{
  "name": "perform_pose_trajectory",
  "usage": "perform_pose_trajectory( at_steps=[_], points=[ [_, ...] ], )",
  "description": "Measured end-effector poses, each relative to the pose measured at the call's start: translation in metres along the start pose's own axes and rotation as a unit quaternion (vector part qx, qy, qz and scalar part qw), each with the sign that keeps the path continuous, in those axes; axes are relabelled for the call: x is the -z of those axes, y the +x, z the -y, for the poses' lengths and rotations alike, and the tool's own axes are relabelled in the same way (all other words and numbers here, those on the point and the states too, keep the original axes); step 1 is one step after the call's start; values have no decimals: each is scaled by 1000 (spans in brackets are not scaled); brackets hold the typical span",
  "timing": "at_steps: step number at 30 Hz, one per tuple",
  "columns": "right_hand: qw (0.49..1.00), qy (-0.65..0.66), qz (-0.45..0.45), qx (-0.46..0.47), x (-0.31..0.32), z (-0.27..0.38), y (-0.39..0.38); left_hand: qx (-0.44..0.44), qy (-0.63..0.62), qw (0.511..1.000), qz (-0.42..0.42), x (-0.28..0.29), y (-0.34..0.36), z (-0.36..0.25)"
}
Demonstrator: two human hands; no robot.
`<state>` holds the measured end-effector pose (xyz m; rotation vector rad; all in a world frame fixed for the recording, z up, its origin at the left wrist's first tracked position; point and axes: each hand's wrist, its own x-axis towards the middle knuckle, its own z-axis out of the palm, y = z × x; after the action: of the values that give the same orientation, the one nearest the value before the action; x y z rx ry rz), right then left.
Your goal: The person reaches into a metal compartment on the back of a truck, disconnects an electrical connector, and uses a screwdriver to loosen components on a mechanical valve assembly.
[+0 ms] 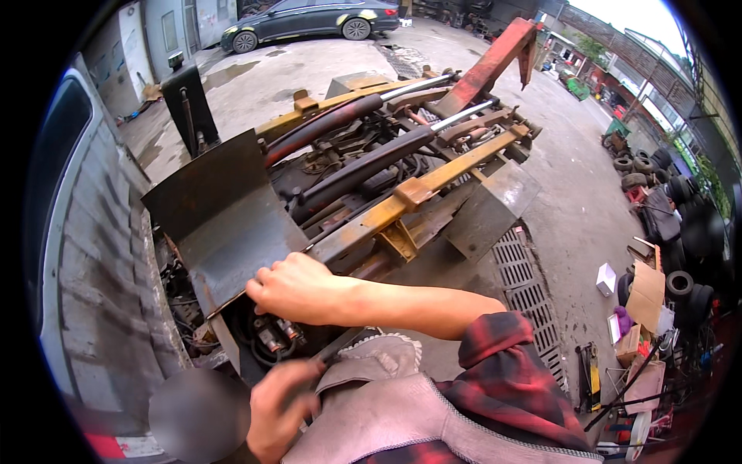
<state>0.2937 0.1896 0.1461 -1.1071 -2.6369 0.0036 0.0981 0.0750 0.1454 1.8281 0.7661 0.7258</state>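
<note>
My right hand point(290, 288) reaches across from the right, its fingers curled over the near edge of a bent steel plate point(246, 255). The plate lies at the end of a yellow truck frame point(352, 236). Below it, cables and metal fittings point(270, 337) show in a gap. My left hand point(280, 406) is lower down, in front of my leather apron point(394, 402). Its fingers are bent but smeared by motion. A dark bar point(340, 346) lies close to its fingertips; whether the hand holds it cannot be made out.
A grey vehicle cab point(100, 255) stands close on the left. Beyond the plate are hydraulic cylinders point(367, 170) and a red hook arm point(491, 66). A floor grate point(514, 259) runs on the right. Tyres point(680, 286), cardboard point(644, 296) and a jack point(589, 377) lie farther right. A dark car point(309, 19) is parked behind.
</note>
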Motion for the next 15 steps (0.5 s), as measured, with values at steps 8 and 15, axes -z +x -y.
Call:
perform_pose_trajectory(
  at_steps=[8, 15],
  points=[
    [996, 0, 91, 4, 12, 10, 13, -464, -222, 760, 396, 4, 12, -30],
    [999, 18, 5, 40, 7, 5, 6, -471, -278, 772, 324, 5, 12, -34]
  ],
)
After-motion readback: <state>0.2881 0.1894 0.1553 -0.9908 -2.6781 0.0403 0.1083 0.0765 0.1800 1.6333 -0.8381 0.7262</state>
